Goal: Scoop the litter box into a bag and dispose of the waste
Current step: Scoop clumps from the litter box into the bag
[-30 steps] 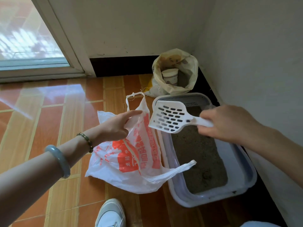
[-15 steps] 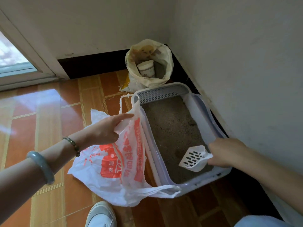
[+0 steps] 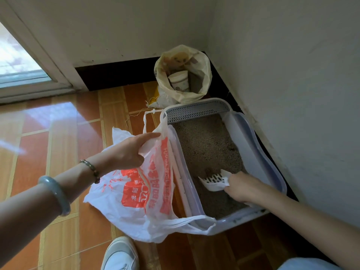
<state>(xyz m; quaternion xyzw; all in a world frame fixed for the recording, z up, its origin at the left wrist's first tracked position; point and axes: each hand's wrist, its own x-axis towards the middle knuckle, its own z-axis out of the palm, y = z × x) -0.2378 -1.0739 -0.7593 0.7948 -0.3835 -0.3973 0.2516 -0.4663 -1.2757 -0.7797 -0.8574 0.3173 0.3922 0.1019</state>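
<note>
Right hand (image 3: 241, 189) grips white slotted plastic scoop (image 3: 213, 181), lower centre.
Left hand (image 3: 127, 153) pinches flimsy red-printed plastic bag (image 3: 148, 193) by its rim, likely the best hold.

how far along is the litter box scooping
Early. Ready: left hand holds the plastic bag open beside the litter box. In hand: right hand holds the scoop in the litter by a dark clump. Left: lift the waste, tip it into the bag, dispose of it.

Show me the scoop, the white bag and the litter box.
scoop (image 3: 214, 180): head view, on its slotted blade.
white bag (image 3: 134, 191): head view, on its red print.
litter box (image 3: 251, 147): head view, on its right wall.
</note>
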